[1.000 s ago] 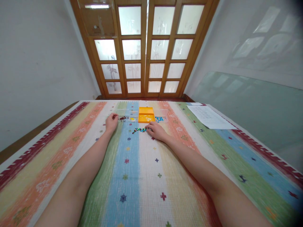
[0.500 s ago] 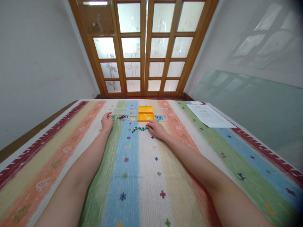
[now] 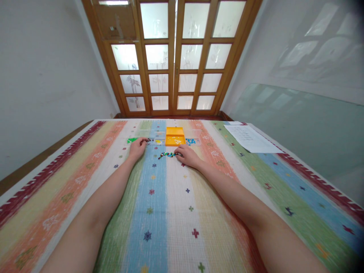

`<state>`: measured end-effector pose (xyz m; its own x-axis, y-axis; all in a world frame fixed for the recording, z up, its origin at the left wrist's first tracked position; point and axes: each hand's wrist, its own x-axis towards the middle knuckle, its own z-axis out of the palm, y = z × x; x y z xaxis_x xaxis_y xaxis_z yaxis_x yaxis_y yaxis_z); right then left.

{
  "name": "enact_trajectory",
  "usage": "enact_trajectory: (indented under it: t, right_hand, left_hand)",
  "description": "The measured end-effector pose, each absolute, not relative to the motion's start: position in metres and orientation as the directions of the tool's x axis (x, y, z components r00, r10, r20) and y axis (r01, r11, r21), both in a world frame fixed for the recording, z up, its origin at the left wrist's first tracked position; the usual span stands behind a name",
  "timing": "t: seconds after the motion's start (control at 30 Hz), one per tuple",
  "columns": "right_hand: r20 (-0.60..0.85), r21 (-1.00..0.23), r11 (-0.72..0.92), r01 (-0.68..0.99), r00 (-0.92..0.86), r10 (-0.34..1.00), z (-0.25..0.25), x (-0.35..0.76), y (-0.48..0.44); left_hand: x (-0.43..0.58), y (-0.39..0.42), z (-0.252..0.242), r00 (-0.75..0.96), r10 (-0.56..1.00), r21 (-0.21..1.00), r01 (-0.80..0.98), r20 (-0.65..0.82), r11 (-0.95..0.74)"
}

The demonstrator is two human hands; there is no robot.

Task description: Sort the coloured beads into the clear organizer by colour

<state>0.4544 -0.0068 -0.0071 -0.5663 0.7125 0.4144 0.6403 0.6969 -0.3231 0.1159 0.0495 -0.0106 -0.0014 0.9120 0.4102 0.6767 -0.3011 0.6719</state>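
My left hand point(image 3: 138, 148) is over the box of dark red pieces point(image 3: 148, 140), its fingers bent together at the tips; anything between them is too small to see. Green pieces point(image 3: 132, 140) lie in a clear box just left of it. My right hand point(image 3: 185, 154) rests on the cloth with fingers pinched at the right end of a curved string of coloured beads point(image 3: 168, 154). Behind it stands an open orange box point(image 3: 175, 131) with white pieces inside. Yellow pieces point(image 3: 158, 141) and blue pieces point(image 3: 191, 141) lie in clear boxes on either side.
A striped cloth point(image 3: 153, 212) covers the table. Printed white sheets point(image 3: 248, 138) lie at the right back. Beyond the table stand wooden doors point(image 3: 172, 68) with glass panes, and a glass panel point(image 3: 298, 132) leans at the right.
My left hand has moved right, from the green pieces to the dark red ones, uncovering the green pieces. My right hand has stayed at the bead string's end.
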Motion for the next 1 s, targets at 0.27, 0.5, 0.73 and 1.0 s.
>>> enact_trajectory:
  t: [0.27, 0.5, 0.73, 1.0]
  right_hand:
    - [0.405, -0.291, 0.699, 0.654, -0.578, 0.709, -0.0057, 0.4541, -0.0077]
    - [0.394, -0.283, 0.732, 0.620, -0.620, 0.678, -0.0039, 0.4547, -0.0086]
    - [0.396, -0.299, 0.735, 0.609, -0.621, 0.676, -0.0047, 0.4548, -0.0089]
    - [0.414, -0.310, 0.747, 0.588, -0.624, 0.662, -0.0076, 0.4551, -0.0064]
  left_hand:
    - [0.1190, 0.0470, -0.0110, 0.088, 0.908, 0.605, 0.719, 0.409, -0.342]
    - [0.1194, 0.0476, -0.0117, 0.103, 0.911, 0.603, 0.719, 0.398, -0.345]
    - [0.1197, 0.0478, -0.0119, 0.120, 0.913, 0.603, 0.716, 0.389, -0.351]
    - [0.1192, 0.0488, -0.0128, 0.151, 0.904, 0.584, 0.718, 0.400, -0.378]
